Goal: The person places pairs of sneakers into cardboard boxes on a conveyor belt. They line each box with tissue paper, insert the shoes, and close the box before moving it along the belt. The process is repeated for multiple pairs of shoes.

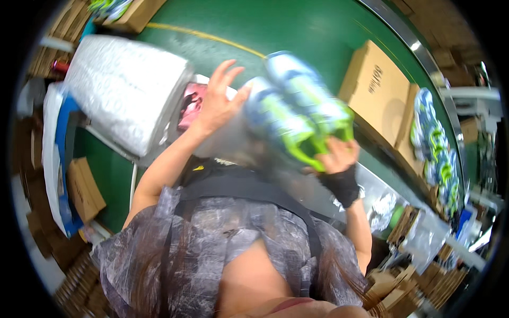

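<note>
My right hand (339, 156), in a dark fingerless glove, grips a pair of light-blue sneakers (305, 100) by their lime-green heel collars. The two shoes lie side by side, toes pointing up and left, smeared by motion. My left hand (214, 103) is held to the left of the shoes, fingers apart and holding nothing. Its thumb side is close to the nearer shoe's toe; whether they touch I cannot tell. Just left of that hand is a pink printed item (192, 103).
A thick stack of white patterned sheets (124, 87) stands at the left. To the right is a brown cardboard box (379, 90), with a row of similar sneakers (437, 153) beyond it. Behind runs a green surface (233, 21) with a yellow line. Another small carton (85, 188) sits lower left.
</note>
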The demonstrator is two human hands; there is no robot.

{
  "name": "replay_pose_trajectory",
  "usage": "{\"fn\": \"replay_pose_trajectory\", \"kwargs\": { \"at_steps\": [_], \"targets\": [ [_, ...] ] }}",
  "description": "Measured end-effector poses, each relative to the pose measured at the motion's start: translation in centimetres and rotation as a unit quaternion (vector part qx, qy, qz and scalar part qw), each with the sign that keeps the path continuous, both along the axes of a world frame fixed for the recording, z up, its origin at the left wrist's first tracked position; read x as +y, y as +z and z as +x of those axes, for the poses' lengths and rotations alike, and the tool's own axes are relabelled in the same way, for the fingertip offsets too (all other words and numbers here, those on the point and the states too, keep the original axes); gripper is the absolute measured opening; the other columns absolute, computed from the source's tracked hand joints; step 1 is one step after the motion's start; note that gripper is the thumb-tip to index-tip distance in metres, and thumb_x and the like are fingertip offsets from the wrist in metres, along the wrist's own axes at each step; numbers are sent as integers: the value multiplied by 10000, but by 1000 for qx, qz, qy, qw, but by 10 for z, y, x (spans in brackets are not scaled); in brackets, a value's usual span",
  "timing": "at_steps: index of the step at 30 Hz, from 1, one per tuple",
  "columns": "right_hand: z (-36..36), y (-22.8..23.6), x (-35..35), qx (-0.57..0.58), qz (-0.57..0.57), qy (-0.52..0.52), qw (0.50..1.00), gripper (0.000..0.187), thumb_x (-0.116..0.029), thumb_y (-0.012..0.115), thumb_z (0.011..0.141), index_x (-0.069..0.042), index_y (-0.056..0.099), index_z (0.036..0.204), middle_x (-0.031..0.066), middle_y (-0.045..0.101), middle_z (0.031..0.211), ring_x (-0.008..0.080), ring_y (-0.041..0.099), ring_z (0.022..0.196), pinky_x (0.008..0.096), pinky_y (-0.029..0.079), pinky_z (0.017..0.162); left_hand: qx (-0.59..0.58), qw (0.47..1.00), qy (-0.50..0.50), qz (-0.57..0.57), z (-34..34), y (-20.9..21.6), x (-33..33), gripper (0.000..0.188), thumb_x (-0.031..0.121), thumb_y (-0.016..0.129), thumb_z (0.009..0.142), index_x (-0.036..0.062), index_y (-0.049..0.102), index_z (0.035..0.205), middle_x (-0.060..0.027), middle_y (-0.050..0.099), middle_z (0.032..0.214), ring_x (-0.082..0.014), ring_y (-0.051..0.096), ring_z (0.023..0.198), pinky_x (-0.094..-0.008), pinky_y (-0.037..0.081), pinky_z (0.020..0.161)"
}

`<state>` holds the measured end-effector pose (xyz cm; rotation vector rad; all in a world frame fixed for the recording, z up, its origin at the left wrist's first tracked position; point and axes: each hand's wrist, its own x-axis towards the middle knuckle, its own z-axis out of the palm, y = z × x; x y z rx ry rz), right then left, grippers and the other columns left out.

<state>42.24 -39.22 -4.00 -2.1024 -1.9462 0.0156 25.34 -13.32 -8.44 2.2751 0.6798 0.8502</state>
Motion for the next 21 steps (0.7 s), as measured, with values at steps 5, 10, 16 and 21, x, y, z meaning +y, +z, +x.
{"fn": "replay_pose_trajectory", "kwargs": {
  "at_steps": [5,10,16,21],
  "targets": [
    [-20,-18,-3,68,-37,64,995,383,-387,695,585,-81,554,768,166,541,995,281,518,941,492,359,837,211,939,-260,-77,69,-38,-40,434,373,479,843,1,539,1057,-207,485,1133,-320,464,1054,-391,342,901],
    [68,-39,-7,282,66,-117,950,219,-196,685,672,-95,573,831,88,578,949,273,534,933,378,395,835,337,896,-289,-30,79,-12,-57,559,527,517,738,0,590,569,-173,554,568,-347,548,578,-424,431,567],
    [151,-144,-14,-173,-92,-444,874,749,-177,607,639,-144,295,1319,189,266,1356,317,234,1274,600,142,968,348,893,-280,-56,90,-24,-53,511,529,520,753,41,667,710,-165,589,621,-331,569,584,-404,453,579],
    [104,-84,19,50,162,-379,910,690,-120,609,631,-73,353,1270,152,356,1303,289,316,1228,510,214,972,140,967,-211,-13,103,-16,-62,654,455,533,792,71,341,1285,-236,387,1227,-380,434,1074,-423,381,855]
  ]
}}
